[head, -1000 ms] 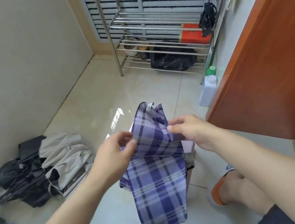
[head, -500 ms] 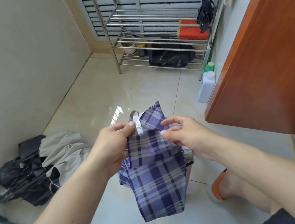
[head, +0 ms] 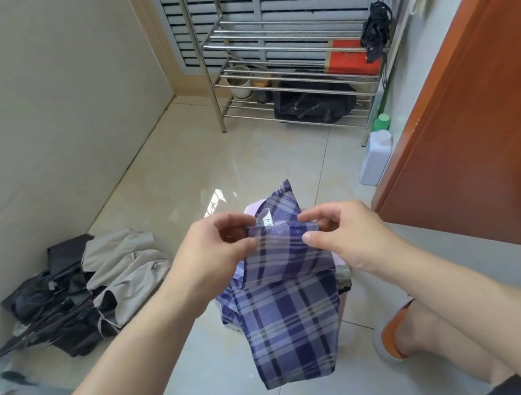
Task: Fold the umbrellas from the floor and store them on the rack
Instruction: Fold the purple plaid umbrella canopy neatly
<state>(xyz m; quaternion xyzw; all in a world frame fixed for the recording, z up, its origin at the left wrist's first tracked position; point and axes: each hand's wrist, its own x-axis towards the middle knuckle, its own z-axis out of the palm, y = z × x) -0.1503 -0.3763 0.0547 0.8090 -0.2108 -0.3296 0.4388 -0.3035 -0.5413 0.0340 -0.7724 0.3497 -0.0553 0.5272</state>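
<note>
Purple plaid fabric of a folded-down umbrella hangs in front of the person, held up above the tiled floor between both hands. The left hand pinches the upper left edge of the cloth between thumb and fingers, just beside a small white tab sewn at the top. The right hand pinches the upper right edge in the same way, thumb on the near face and fingers curled behind. The canopy drapes downward from the two grips, its lower end hanging free between the person's feet in slippers. Against the left wall, well apart from the hands, a heap of black and beige umbrellas lies on the floor. A steel rack stands at the far end, bearing a red box and a black bag. A white bottle with a green cap stands near the orange door.
</note>
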